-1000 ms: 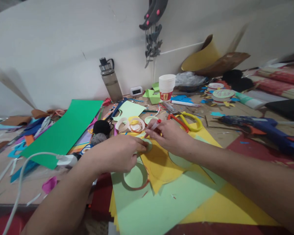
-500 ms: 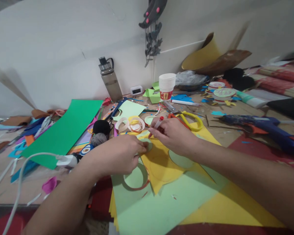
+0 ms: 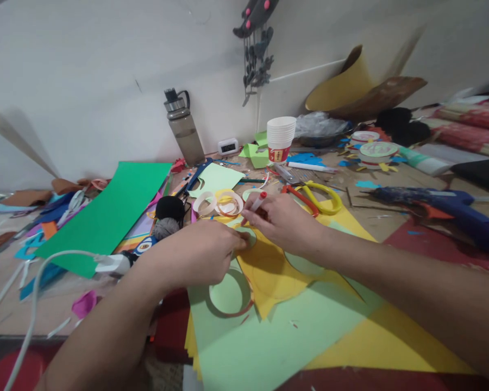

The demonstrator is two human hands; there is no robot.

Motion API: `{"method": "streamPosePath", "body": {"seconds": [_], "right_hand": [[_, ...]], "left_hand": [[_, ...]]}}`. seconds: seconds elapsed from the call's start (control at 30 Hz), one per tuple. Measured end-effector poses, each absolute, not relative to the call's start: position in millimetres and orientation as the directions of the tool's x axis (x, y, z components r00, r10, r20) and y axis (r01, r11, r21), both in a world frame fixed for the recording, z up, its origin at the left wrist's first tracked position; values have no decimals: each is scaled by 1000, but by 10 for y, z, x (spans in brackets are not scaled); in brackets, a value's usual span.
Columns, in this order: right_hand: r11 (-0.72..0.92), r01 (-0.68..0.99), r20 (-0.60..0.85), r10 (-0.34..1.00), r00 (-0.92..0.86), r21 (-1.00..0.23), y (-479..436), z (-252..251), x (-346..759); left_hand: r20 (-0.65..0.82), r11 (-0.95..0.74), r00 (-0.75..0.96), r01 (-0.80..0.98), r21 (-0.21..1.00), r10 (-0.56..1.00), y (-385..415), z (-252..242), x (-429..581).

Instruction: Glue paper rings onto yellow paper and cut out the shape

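Note:
My right hand (image 3: 283,221) is closed around a red-capped marker pen (image 3: 259,201), its lower end down by the edge of a small light green paper circle (image 3: 250,235). With fingers curled, my left hand (image 3: 206,251) presses that circle against a cut piece of yellow paper (image 3: 275,282). The pen's tip is hidden by my fingers. Below the left hand lies a paper ring (image 3: 241,313) with a reddish edge, on a large light green sheet (image 3: 269,347). Another light green piece (image 3: 303,263) shows beneath my right wrist.
Yellow-handled scissors (image 3: 324,202), a blue glue gun (image 3: 452,209) and stacked paper cups (image 3: 280,142) lie beyond and right. A water bottle (image 3: 184,130) stands at the wall. A green sheet (image 3: 110,212) and a white plug with cable (image 3: 112,264) are on the left.
The view has shifted slightly. The pen leans a little more to the left-hand side of the circle's far edge, while my left hand stays pressed on the circle.

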State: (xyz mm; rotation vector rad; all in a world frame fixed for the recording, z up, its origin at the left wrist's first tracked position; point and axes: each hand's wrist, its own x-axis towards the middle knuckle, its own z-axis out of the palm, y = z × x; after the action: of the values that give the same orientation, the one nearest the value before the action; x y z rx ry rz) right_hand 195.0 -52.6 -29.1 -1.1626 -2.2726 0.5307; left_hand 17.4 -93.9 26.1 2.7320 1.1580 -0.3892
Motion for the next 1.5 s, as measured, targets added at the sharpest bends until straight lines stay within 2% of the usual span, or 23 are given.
{"method": "streamPosePath", "body": {"seconds": [0.1, 0.2, 0.33, 0.47, 0.63, 0.9, 1.07, 1.23, 1.5], "right_hand": [[578, 593, 296, 809, -508, -561, -524, -305, 1911], [583, 594, 309, 807, -503, -554, -521, -306, 1881], [579, 582, 332, 811, -481, -571, -497, -303, 1863], [571, 506, 331, 807, -489, -647, -456, -312, 1851], [529, 495, 306, 832, -463, -690, -442, -315, 1833], [489, 433, 340, 861, -377, -757, -418, -292, 1921], [472, 346, 353, 866, -354, -811, -406, -326, 1968], [492, 339, 349, 847, -402, -802, -417, -325, 1981], [546, 454, 296, 807, -512, -704, -433, -75, 1844]], "left_hand": [[-338, -666, 624, 745, -12, 704, -934, 289, 189], [-355, -648, 604, 761, -7, 713, -912, 301, 192], [-330, -670, 628, 742, -20, 705, -879, 280, 175], [-314, -700, 667, 714, 12, 676, -862, 234, 140], [-313, -693, 670, 719, 49, 673, -856, 226, 127], [-292, -678, 651, 735, 11, 700, -885, 239, 171], [-261, -675, 641, 735, -63, 722, -1010, 230, 301], [-244, -692, 659, 716, -84, 712, -1152, 234, 409], [-211, -712, 705, 700, 52, 677, -1244, 177, 370]]}}
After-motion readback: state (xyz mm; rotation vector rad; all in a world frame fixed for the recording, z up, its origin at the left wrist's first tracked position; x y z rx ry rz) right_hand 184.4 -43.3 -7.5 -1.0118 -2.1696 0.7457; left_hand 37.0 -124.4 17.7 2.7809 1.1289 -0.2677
